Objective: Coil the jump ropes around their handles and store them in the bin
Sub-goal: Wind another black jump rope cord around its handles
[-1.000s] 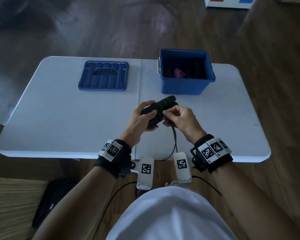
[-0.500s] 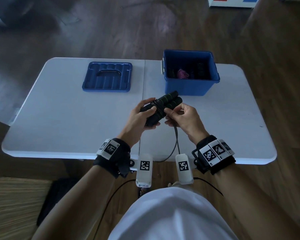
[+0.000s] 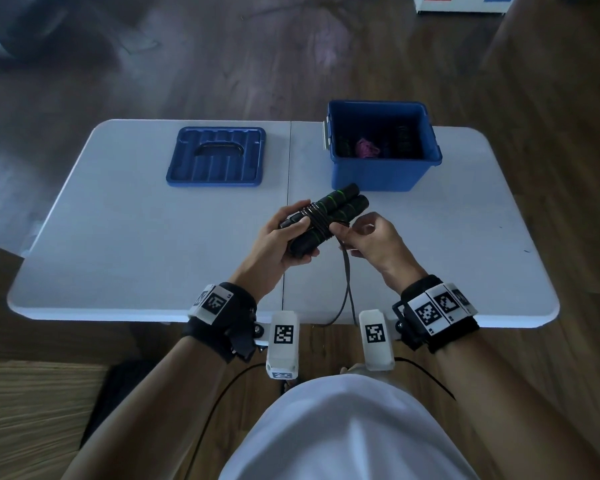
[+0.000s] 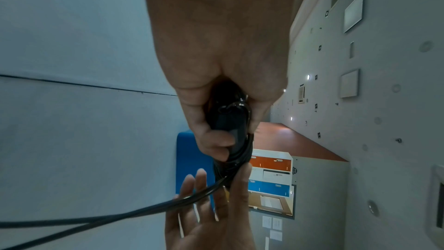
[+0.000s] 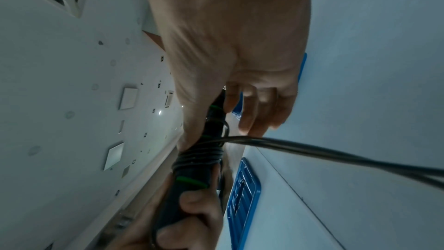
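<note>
Two black handles with green rings [image 3: 329,209] lie side by side in my left hand [image 3: 291,233], which grips their near ends above the white table [image 3: 136,244]. Several turns of black rope [image 3: 317,223] bind their middle. My right hand [image 3: 349,235] pinches the rope right beside the coil, thumb against the handles [image 5: 211,121]. The loose rope [image 3: 347,289] hangs as a doubled strand over the table's near edge. In the left wrist view the strand [image 4: 120,216] runs across my right hand [image 4: 216,212]. The blue bin [image 3: 381,174] stands behind.
Inside the bin lie dark coiled ropes and a pink one [image 3: 366,147]. The blue lid [image 3: 219,157] lies flat at the back left of the table. A dark bag [image 3: 118,393] sits on the floor under the table's near left edge.
My right hand has shifted slightly right of the coil and its outer fingers have loosened. The handles now point more toward the bin. My left hand keeps its grip.
</note>
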